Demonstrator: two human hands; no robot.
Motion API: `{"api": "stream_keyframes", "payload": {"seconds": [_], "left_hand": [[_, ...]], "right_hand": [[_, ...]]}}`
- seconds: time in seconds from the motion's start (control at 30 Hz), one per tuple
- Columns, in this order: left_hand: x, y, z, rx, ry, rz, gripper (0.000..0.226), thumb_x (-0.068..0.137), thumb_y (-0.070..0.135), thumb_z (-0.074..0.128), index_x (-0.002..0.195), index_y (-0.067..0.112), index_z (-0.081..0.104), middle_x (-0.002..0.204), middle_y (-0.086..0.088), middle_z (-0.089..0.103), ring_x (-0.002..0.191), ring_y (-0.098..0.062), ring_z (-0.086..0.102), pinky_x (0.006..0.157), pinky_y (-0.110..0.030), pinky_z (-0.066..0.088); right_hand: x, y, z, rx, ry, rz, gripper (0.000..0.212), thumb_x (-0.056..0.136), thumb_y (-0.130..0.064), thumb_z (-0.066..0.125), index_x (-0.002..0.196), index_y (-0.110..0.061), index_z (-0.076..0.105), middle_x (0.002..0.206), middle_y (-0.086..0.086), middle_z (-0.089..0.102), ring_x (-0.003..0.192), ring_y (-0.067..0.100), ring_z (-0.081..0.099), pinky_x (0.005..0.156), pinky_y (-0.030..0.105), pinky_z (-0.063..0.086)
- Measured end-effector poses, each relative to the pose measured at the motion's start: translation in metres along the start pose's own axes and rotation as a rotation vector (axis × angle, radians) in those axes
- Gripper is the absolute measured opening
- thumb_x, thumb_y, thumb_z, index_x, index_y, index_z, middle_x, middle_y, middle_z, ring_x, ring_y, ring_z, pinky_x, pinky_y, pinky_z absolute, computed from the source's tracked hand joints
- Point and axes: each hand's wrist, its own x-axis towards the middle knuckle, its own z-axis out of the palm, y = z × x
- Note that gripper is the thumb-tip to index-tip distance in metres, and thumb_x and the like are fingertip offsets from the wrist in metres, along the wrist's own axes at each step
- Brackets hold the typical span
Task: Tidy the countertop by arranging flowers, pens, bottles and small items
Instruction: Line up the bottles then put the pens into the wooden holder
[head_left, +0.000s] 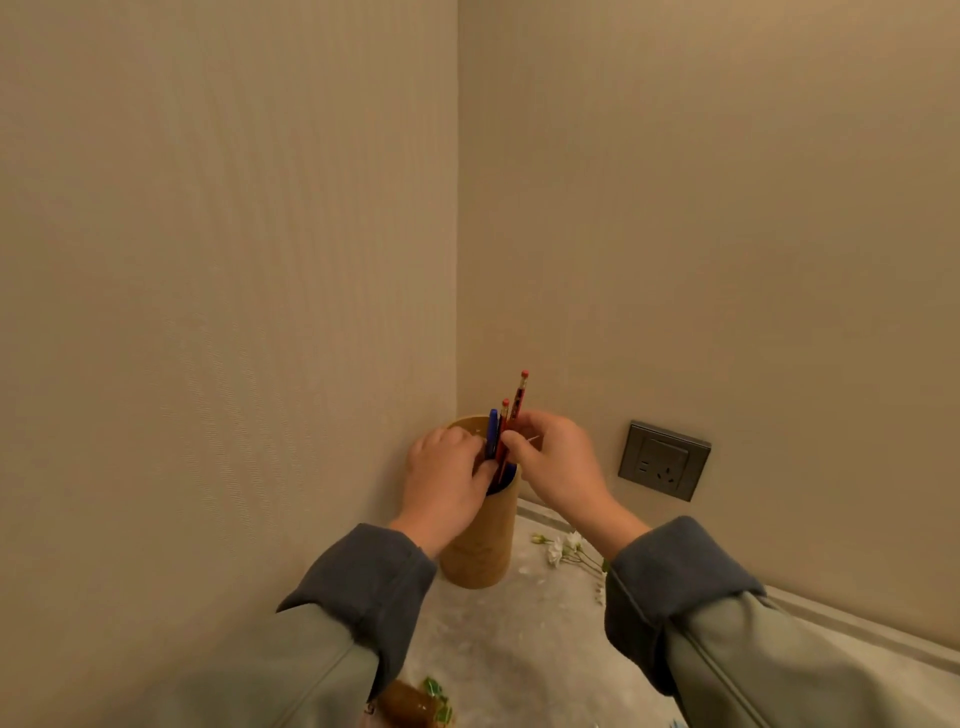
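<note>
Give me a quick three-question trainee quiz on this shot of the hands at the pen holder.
1. True or false: the white flowers stand inside the wooden holder.
2. What is on the wall beside the right hand? A) clock B) power socket C) mirror.
3. What colour is the pen that the left hand holds next to the red pencils?
Key: 1 false, they lie on the countertop; 2 B; 3 blue.

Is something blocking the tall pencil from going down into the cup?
Nothing visible does. The right hand pinches the pencil at the cup's open mouth. A pen and a second pencil already stand inside, held by the left hand, but there looks to be room beside them.
</note>
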Motion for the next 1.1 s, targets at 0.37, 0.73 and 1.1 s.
{"api": "stream_keyframes", "payload": {"seconds": [0.37, 0.73, 1.1], "left_hand": [[-0.023, 0.003, 0.000, -0.013, 0.010, 0.026, 0.043, 0.091, 0.053, 0.050, 0.131, 0.037, 0.054, 0.123, 0.014, 0.053, 0.121, -0.012, 0.034, 0.108, -0.034, 0.013], [-0.064, 0.066, -0.002, -0.552, 0.032, 0.197, 0.039, 0.092, 0.023, 0.054, 0.128, 0.036, 0.048, 0.112, 0.024, 0.046, 0.101, 0.002, 0.049, 0.082, -0.017, 0.042], [-0.135, 0.153, 0.050, -0.705, -0.415, 0.303, 0.034, 0.090, 0.028, 0.055, 0.117, 0.048, 0.048, 0.104, 0.027, 0.052, 0.088, 0.004, 0.055, 0.073, -0.022, 0.051]], "right_hand": [[-0.029, 0.017, 0.000, 0.117, -0.156, 0.166, 0.027, 0.093, -0.011, 0.058, 0.115, -0.019, 0.070, 0.092, -0.010, 0.069, 0.091, 0.007, 0.066, 0.074, 0.015, 0.050], [-0.099, 0.015, -0.064, 0.148, -0.066, 0.296, 0.027, 0.094, -0.014, 0.060, 0.121, -0.019, 0.063, 0.107, -0.002, 0.070, 0.100, 0.009, 0.065, 0.085, 0.031, 0.056], [-0.222, 0.069, -0.120, 0.052, 0.041, 0.601, 0.024, 0.092, -0.016, 0.062, 0.116, -0.018, 0.066, 0.102, 0.001, 0.070, 0.091, 0.014, 0.066, 0.064, 0.019, 0.052]]}}
